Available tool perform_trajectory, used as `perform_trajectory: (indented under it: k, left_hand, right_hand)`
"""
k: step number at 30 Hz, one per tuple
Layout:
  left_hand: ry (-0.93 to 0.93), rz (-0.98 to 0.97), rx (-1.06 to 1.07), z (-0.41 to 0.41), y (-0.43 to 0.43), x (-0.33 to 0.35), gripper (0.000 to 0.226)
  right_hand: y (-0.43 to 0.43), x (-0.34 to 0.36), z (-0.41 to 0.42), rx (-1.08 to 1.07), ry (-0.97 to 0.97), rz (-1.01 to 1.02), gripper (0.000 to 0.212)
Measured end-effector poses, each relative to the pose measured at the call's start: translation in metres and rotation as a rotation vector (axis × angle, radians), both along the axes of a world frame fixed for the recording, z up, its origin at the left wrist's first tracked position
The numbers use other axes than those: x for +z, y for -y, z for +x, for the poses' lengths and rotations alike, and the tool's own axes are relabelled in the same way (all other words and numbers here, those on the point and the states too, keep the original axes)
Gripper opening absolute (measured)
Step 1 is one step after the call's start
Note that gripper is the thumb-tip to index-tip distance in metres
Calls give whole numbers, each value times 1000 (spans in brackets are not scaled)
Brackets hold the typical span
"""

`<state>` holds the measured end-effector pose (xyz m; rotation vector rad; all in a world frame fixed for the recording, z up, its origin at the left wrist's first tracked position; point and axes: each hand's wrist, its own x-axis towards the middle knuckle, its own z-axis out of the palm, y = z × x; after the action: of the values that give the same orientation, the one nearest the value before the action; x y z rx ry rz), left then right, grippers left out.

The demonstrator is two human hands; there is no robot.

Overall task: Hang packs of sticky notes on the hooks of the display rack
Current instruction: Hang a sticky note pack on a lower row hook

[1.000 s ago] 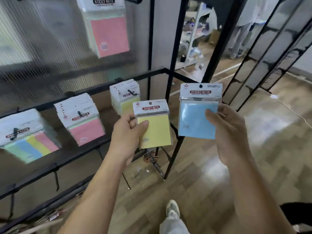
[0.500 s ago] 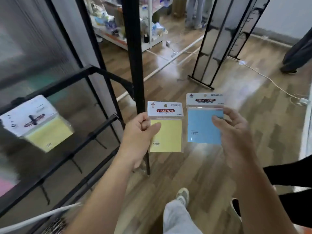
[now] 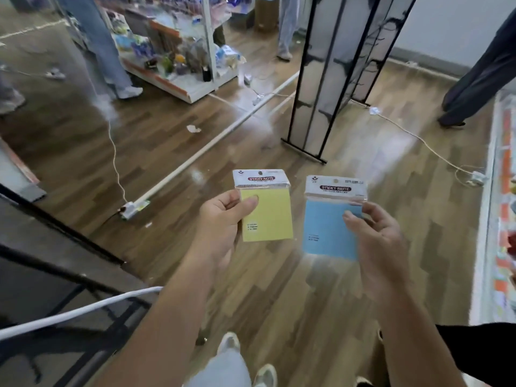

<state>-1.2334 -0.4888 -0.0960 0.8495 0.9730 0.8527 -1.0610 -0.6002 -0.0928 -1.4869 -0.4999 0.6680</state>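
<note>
My left hand (image 3: 220,222) grips a yellow sticky-note pack (image 3: 265,208) by its left edge, thumb across the front. My right hand (image 3: 379,241) holds a blue sticky-note pack (image 3: 326,222) by its right side. Both packs are upright with white "STICKY NOTE" header cards and a hang hole on top. They are held side by side over the wooden floor. Only the black bars of the display rack (image 3: 64,236) show at the lower left; its hooks and hung packs are out of view.
A black-framed panel stand (image 3: 321,79) stands ahead on the floor. A white shelf unit (image 3: 178,60) with goods is farther back. Cables (image 3: 418,138) and a white pole (image 3: 212,141) lie across the floor. Other people's legs stand at the back left and right. A white cord (image 3: 75,311) crosses the lower left.
The view has swung right, away from the rack; the hung packs have left the frame. Both hands still hold their packs, now slightly farther apart.
</note>
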Motion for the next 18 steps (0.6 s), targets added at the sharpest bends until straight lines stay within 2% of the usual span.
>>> perform_trajectory:
  k: [4, 13, 18]
  left_hand:
    - [40, 8, -34, 63, -50, -4, 14]
    - [97, 39, -128, 229, -208, 8, 14]
    - [91, 82, -218, 330, -286, 30, 12]
  right_hand:
    - [-39, -7, 58, -9, -18, -6, 32]
    - [-181, 13, 206, -94, 73, 38, 18]
    - [-241, 31, 299, -210, 113, 82, 30]
